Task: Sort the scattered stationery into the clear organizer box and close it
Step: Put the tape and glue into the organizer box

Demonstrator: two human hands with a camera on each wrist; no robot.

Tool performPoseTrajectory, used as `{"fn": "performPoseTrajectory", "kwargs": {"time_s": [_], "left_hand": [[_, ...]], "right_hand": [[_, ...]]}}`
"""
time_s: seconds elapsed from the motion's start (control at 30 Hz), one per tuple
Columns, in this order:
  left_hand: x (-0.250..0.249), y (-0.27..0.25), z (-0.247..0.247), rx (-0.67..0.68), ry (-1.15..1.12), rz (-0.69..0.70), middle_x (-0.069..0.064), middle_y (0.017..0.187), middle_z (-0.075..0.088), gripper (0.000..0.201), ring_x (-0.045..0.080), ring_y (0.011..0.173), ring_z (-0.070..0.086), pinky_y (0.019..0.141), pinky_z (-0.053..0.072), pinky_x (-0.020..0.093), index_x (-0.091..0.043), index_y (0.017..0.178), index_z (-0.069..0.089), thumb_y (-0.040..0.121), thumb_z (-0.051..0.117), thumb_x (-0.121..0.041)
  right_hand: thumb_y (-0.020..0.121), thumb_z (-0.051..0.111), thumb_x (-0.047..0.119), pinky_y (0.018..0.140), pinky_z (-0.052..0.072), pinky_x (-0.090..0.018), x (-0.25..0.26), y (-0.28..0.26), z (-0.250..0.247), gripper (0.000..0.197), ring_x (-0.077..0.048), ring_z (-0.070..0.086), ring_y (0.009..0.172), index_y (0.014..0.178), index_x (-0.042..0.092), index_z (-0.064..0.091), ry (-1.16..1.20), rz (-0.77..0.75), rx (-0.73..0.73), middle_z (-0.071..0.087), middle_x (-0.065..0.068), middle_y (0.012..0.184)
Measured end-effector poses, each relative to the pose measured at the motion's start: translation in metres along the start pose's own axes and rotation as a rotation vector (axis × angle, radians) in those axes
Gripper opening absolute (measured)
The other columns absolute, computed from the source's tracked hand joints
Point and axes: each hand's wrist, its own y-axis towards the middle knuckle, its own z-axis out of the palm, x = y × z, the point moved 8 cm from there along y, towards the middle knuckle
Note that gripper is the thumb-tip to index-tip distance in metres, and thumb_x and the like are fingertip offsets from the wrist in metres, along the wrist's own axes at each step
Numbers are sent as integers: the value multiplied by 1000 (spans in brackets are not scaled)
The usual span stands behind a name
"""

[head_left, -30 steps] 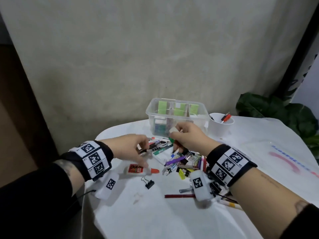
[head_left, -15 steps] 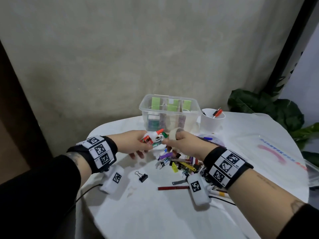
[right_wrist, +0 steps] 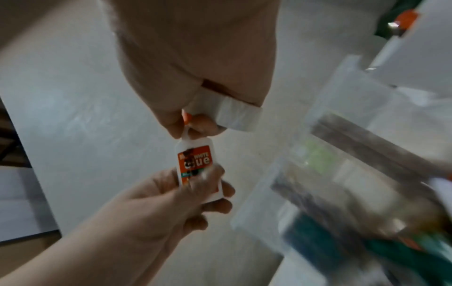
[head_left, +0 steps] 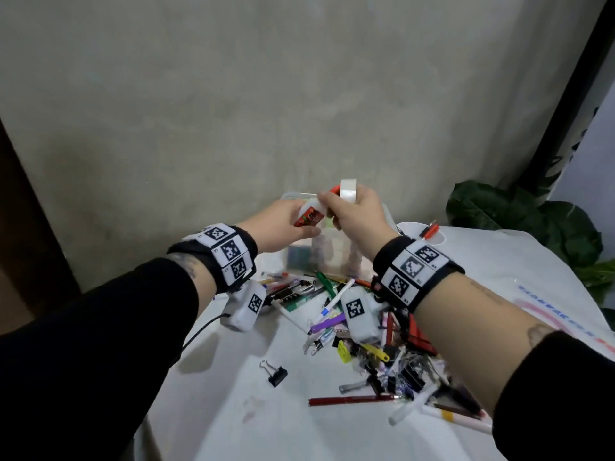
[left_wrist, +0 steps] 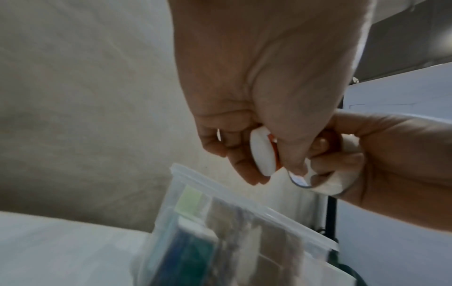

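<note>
1. Hands up at twelve o'clock over the table, both raised above the clear plastic organizer box point(head_left: 332, 257).
2. Left hand point(head_left: 283, 224): fingers and thumb curled round the lower body of a small white glue bottle with a red-orange label point(right_wrist: 195, 164), gripping it firmly.
3. Right hand point(head_left: 357, 214): thumb and fingertips pinching the orange nozzle end of that same bottle, with a white roll of tape point(head_left: 348, 191) carried on the same hand, up at its top edge.
4. Glue bottle held in the air between the two hands, tilted, nozzle toward the right hand, base toward the left, just above the near rim of the box.
5. Organizer box standing open at twelve o'clock on the white-covered round table point(head_left: 216, 410), pale green dividers and dark contents blurred through its walls.
6. White cup point(head_left: 436, 239) holding a red-handled item, just at three o'clock of the box.
7. Heap of mixed pens, markers and clips point(head_left: 382, 344) spread at the table's centre, reaching toward five o'clock.
8. Lone black binder clip point(head_left: 276, 374) lying apart at seven o'clock of the heap; dark red pen point(head_left: 352, 400) flat at six o'clock.
9. Green leafy plant point(head_left: 519, 217) off at two o'clock behind the table.
</note>
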Motion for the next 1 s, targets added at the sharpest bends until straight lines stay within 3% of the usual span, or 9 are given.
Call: {"fn": "performPoseTrajectory", "kwargs": {"time_s": [0.1, 0.2, 0.3, 0.37, 0.47, 0.57, 0.77, 0.87, 1.0], "left_hand": [[20, 15, -21, -43, 135, -80, -9, 100, 62, 33, 13, 93, 58, 79, 42, 24, -24, 118, 64, 86, 73, -28], [61, 27, -15, 89, 380, -202, -1, 123, 61, 39, 18, 108, 55, 95, 43, 33, -26, 117, 67, 86, 65, -50], [94, 35, -6, 170, 460, -286, 13, 161, 17, 50, 28, 149, 14, 117, 25, 49, -35, 121, 64, 82, 57, -66], [95, 36, -2, 169, 365, -257, 12, 164, 2, 39, 30, 147, 22, 116, 29, 42, -32, 116, 66, 86, 61, -56], [92, 39, 2, 124, 236, -171, 1, 150, 40, 15, 21, 117, 55, 97, 43, 33, -31, 81, 61, 88, 67, -42], [99, 46, 3, 88, 227, -131, -1, 146, 44, 24, 21, 114, 56, 90, 42, 29, -34, 69, 53, 88, 67, -40], [105, 51, 6, 65, 225, -73, -5, 144, 43, 20, 15, 99, 52, 78, 33, 21, -27, 79, 54, 89, 66, -40], [105, 51, 7, 72, 200, -66, -6, 150, 39, 17, 19, 113, 55, 84, 37, 23, -28, 80, 56, 90, 65, -40], [102, 47, 7, 60, 211, -77, -6, 153, 35, 20, 20, 125, 51, 98, 39, 28, -21, 100, 65, 92, 63, -39]], "right_hand": [[83, 71, 26, 53, 47, -31, 5, 41, 3, 18, -14, 56, 52, 84, 10, 64, -127, -31, -36, 69, -8, 73], [82, 68, 32, 64, 60, -39, -4, 81, 16, 20, -20, 68, 66, 92, 15, 64, -339, -40, 11, 72, -6, 84], [78, 71, 31, 72, 60, -45, -20, 112, 39, 24, -23, 70, 76, 93, 14, 63, -616, -36, 158, 71, -5, 86], [76, 78, 29, 75, 59, -41, -23, 126, 51, 30, -24, 68, 82, 93, 10, 62, -803, -63, 225, 70, -5, 90], [80, 76, 23, 62, 53, -30, -29, 138, 72, 24, -21, 67, 77, 86, 11, 56, -984, -61, 369, 70, -5, 87], [85, 65, 20, 60, 53, -27, -35, 140, 99, 12, -19, 69, 72, 87, 9, 64, -1162, -84, 500, 74, -4, 82], [85, 73, 24, 70, 54, -30, -68, 137, 136, 15, -17, 63, 68, 79, 13, 66, -1443, -15, 722, 66, 2, 73], [95, 60, 25, 77, 50, -29, -89, 130, 146, 13, -15, 58, 74, 95, 13, 66, -1511, 17, 851, 59, 6, 76], [88, 66, 32, 86, 54, -34, -87, 139, 134, 25, -23, 66, 90, 101, 11, 67, -1288, -11, 659, 70, -2, 93]]}}
